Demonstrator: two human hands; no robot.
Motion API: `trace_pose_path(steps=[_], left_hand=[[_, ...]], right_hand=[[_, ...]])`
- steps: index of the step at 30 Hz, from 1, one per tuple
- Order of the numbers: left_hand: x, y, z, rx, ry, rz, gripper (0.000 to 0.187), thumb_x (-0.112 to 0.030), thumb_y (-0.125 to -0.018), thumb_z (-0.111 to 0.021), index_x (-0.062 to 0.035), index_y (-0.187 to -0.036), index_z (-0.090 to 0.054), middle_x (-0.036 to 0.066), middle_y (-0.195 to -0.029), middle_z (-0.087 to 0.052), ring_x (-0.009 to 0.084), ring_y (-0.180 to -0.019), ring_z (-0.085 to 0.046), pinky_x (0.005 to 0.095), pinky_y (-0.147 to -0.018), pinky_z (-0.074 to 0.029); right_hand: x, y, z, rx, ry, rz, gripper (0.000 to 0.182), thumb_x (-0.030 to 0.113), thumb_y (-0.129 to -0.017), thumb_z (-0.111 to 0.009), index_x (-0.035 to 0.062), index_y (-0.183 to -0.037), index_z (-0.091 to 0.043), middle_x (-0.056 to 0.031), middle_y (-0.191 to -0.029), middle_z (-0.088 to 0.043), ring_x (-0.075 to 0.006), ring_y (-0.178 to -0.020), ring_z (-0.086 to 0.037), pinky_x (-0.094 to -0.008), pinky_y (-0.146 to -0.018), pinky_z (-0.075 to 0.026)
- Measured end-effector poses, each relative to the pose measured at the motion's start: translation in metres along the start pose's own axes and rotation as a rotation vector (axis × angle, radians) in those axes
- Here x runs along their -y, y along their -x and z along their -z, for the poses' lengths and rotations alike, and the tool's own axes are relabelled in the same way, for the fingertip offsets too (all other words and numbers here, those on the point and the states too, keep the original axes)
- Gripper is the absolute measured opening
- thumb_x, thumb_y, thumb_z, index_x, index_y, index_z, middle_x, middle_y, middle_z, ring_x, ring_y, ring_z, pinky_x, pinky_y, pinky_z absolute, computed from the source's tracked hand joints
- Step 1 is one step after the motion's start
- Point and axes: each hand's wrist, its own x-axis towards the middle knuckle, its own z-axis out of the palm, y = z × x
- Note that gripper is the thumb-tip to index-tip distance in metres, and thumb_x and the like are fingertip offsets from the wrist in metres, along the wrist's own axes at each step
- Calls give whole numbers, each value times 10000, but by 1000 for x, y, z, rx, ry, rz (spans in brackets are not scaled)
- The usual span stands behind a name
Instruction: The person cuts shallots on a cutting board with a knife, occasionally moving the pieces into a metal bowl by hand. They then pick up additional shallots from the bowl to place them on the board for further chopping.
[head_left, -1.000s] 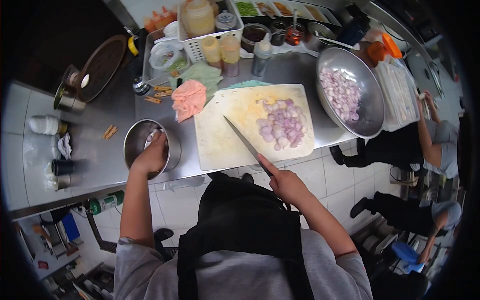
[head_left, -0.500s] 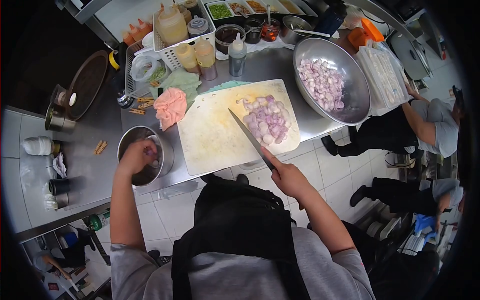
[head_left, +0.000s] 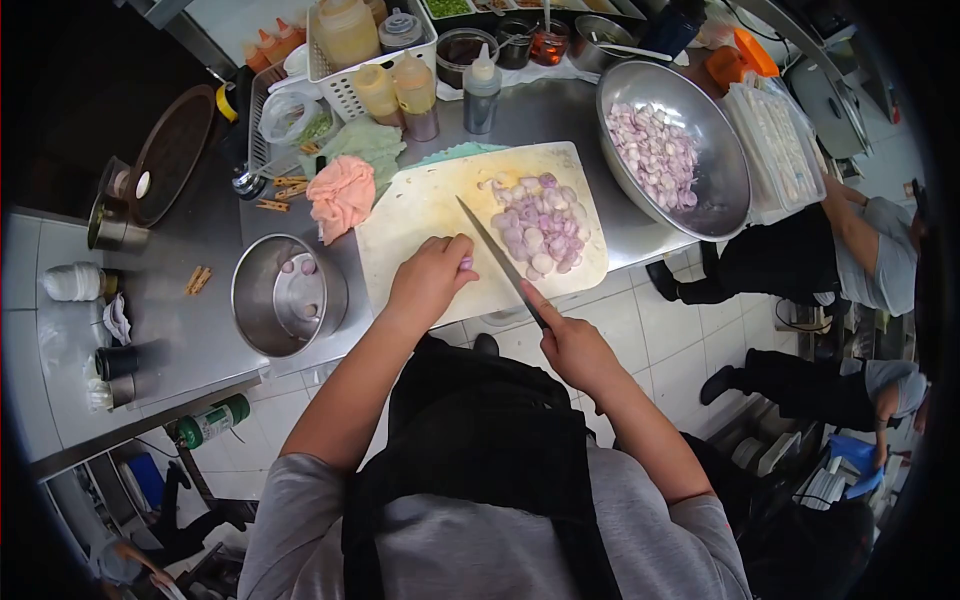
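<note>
Over the white cutting board point(head_left: 410, 220) my left hand point(head_left: 430, 278) pinches a small purple shallot point(head_left: 466, 263), mostly covered by the fingers. My right hand point(head_left: 575, 350) is wrapped round the handle of a kitchen knife point(head_left: 497, 247), whose blade lies slantwise over the board, pointing away and to the left. Right of the blade is a heap of sliced shallots point(head_left: 543, 222). To the left of the board stands a steel pot point(head_left: 337, 297) with a few whole shallots point(head_left: 307, 267) at its bottom.
Beyond the board's right side sits a large steel bowl point(head_left: 725, 165) of sliced shallots. A crumpled pink cloth point(head_left: 342, 195) touches the board's left edge. Squeeze bottles point(head_left: 481, 95) stand behind it, and clothespins point(head_left: 198, 280) lie at left. Other people point(head_left: 770, 265) are at the right.
My left hand has come out of the steel pot with a shallot and moved right, over the cutting board. My right hand still holds the knife in nearly the same place.
</note>
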Motion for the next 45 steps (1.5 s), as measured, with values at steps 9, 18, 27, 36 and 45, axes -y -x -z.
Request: trace_pose_path(steps=[9, 18, 27, 36, 45], left_hand=[[23, 4, -19, -182, 76, -205, 215, -170, -840, -749, -109, -1033, -677, 38, -1003, -663, 264, -957, -646, 375, -794, -539], [16, -1, -20, -171, 25, -231, 168, -175, -831, -747, -107, -958, -661, 30, -950, -659, 249, -898, -654, 365, -744, -542], [22, -1, -21, -189, 29, -279, 172, -122, -808, -744, -108, -969, -687, 32, -965, -675, 239, -903, -662, 353, -759, -548], [22, 0, -20, -172, 50, -276, 139, -72, -828, -703, -89, -965, -706, 32, -977, -693, 235, -921, -666, 340, -773, -554], [25, 1, -21, -191, 35, -293, 128, -59, -810, -712, -93, -933, -715, 41, -964, -691, 230, -901, -669, 334, -741, -557]], right_hand=[[4, 20, -11, 26, 150, 37, 892, 99, -890, -589, 356, -1610, -129, -194, -750, -659, -352, -639, -678, -487, -611, -563], [3, 29, -19, 58, 158, 0, 902, 104, -887, -589, 383, -1606, -121, -196, -771, -651, -354, -634, -677, -478, -599, -565], [5, 22, -21, 79, 121, -16, 903, 75, -880, -576, 377, -1607, -132, -189, -776, -658, -342, -650, -681, -481, -613, -566], [11, 16, -15, 63, 128, -3, 880, 80, -896, -557, 380, -1606, -132, -178, -783, -665, -340, -660, -686, -470, -634, -572], [12, 12, -15, 58, 139, 27, 879, 70, -901, -537, 386, -1606, -118, -184, -815, -680, -339, -675, -691, -464, -635, -571]])
